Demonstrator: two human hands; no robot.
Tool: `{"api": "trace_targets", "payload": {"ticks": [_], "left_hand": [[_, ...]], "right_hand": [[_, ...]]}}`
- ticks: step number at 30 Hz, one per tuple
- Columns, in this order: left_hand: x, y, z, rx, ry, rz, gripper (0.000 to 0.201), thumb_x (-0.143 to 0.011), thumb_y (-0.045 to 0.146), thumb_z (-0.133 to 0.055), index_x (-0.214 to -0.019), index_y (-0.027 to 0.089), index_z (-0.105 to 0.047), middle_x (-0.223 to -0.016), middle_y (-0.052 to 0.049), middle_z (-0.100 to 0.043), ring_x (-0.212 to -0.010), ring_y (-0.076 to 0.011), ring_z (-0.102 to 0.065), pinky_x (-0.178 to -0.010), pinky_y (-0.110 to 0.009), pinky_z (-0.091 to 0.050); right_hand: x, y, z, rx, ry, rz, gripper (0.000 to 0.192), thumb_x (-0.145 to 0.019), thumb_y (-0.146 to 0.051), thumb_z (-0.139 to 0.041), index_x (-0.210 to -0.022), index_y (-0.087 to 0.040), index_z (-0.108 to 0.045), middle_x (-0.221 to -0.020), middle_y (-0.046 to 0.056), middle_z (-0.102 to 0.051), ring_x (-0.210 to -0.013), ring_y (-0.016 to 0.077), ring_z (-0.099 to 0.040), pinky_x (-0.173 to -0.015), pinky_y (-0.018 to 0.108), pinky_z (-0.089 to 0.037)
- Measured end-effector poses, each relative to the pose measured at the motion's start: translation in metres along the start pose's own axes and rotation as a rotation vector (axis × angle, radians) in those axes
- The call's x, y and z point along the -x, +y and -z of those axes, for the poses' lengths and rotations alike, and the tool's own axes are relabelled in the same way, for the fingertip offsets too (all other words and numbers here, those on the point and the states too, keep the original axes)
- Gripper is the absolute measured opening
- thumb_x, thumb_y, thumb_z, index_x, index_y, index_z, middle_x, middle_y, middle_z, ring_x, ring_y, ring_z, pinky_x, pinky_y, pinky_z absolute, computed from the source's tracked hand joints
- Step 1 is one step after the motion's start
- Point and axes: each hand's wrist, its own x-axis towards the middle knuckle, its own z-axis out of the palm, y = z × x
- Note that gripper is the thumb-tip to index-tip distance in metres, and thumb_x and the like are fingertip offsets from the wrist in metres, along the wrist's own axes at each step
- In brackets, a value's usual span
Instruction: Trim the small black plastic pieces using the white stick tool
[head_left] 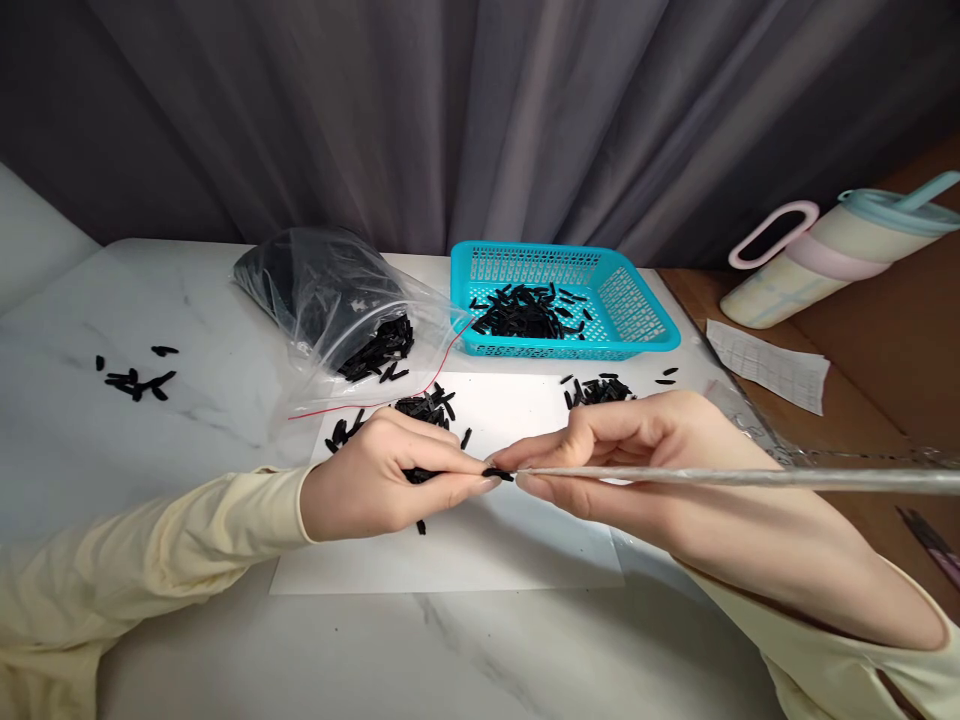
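Note:
My left hand (pixel 397 475) pinches one small, narrow black piece (pixel 496 474) between thumb and fingertips, above a white sheet (pixel 465 565). Between the thumb and fingers of my right hand (pixel 667 430) is a long, thin, pale grey stick-like tool (pixel 757 480). Its tip points left, close to the black piece; whether they touch I cannot tell. Similar black pieces lie in a pile (pixel 426 405) behind my left hand, partly hidden by it. Another pile (pixel 600 390) lies behind my right hand.
A clear zip bag (pixel 300 300) of black pieces lies open behind the sheet. Beside it stands a blue basket (pixel 577 350) holding more. Several loose pieces (pixel 139 383) lie far left. To the right are a tumbler (pixel 817 260), a paper slip (pixel 769 368) and a pointed tool (pixel 930 540).

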Motion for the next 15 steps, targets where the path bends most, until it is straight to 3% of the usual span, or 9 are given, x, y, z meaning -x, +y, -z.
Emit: {"api": "trace_targets", "payload": {"ticks": [5, 8, 11, 15], "left_hand": [[0.001, -0.001, -0.001, -0.006, -0.005, -0.003, 0.017, -0.081, 0.011, -0.055, -0.076, 0.006, -0.071, -0.048, 0.0, -0.051, -0.043, -0.0069, -0.041, -0.04, -0.019, -0.033], [0.001, -0.001, -0.001, -0.011, 0.005, 0.007, 0.018, -0.08, 0.01, -0.055, -0.07, 0.006, -0.07, -0.047, 0.0, -0.049, -0.043, -0.0065, -0.039, -0.04, -0.019, -0.032], [0.0, -0.002, -0.002, -0.006, 0.03, 0.014, 0.02, -0.08, 0.009, -0.055, -0.065, 0.007, -0.068, -0.046, 0.001, -0.048, -0.043, -0.0061, -0.038, -0.04, -0.019, -0.031], [-0.001, -0.003, -0.003, 0.001, 0.087, 0.008, 0.017, -0.078, 0.008, -0.056, -0.065, 0.007, -0.068, -0.047, 0.001, -0.05, -0.042, -0.006, -0.039, -0.04, -0.018, -0.033]], "right_hand": [[0.004, 0.0, -0.006, 0.178, 0.041, 0.011, 0.015, -0.08, -0.021, -0.059, -0.066, -0.02, -0.063, -0.085, 0.003, -0.071, -0.087, 0.0214, -0.067, -0.066, 0.024, -0.054], [0.008, 0.003, -0.011, 0.332, 0.084, 0.068, 0.02, -0.082, -0.022, -0.055, -0.063, -0.019, -0.06, -0.085, 0.002, -0.072, -0.076, 0.0185, -0.068, -0.062, 0.021, -0.052], [0.011, 0.01, -0.015, 0.462, 0.096, 0.198, 0.019, -0.085, -0.022, -0.049, -0.069, -0.02, -0.059, -0.086, 0.002, -0.071, -0.064, 0.015, -0.066, -0.054, 0.019, -0.05], [0.013, 0.017, -0.026, 0.585, 0.147, 0.385, 0.024, -0.086, -0.015, -0.038, -0.077, -0.019, -0.059, -0.08, 0.005, -0.07, -0.063, 0.0154, -0.065, -0.048, 0.019, -0.046]]}}
